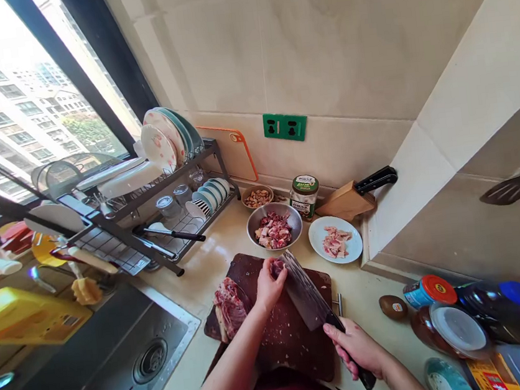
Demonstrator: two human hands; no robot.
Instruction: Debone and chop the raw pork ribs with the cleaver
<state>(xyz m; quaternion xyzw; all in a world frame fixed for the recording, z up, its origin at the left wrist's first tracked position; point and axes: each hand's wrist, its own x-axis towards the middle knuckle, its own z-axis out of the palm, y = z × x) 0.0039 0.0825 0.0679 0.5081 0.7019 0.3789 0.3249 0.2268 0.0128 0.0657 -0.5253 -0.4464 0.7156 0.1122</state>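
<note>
Fingers curled, my left hand [270, 286] grips a small piece of raw meat [276, 269] above the far part of the dark brown cutting board [287, 348]. My right hand [355, 347] is wrapped round the black handle of a cleaver [306, 296]. The broad blade slants up and left, its far end beside the meat and my left fingertips; whether it touches them I cannot tell. A large chunk of raw meat [230, 308] rests on the board's left side. Small scraps are scattered over the board.
Beyond the board stand a metal bowl of cut meat [274, 229], a white plate with pale pieces [335, 240], a jar [305, 197] and a knife block [345, 203]. A sink [163, 331] and dish rack [166, 199] lie left; jars [428, 291] and a kiwi [393, 307] right.
</note>
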